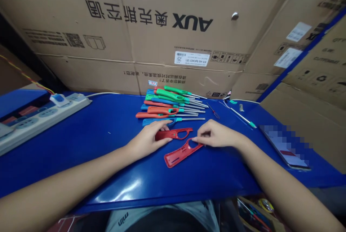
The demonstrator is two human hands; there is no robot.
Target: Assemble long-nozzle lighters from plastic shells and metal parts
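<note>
Two red plastic handle shells lie on the blue table (102, 145). My left hand (149, 139) rests on the left end of the upper red shell (175, 134), with its fingers curled around it. My right hand (214, 134) pinches the top end of the lower red shell (181, 153), which lies slanted toward me with its hollow side up. Both shells are flat on the tabletop and lie close together.
Behind the hands is a pile of finished lighters (169, 106) in green, blue and red with metal tubes. A white power strip (40, 116) sits at the left and a phone (286, 145) at the right. Loose metal tubes (240, 115) lie at the back right. Cardboard boxes (173, 26) wall the rear.
</note>
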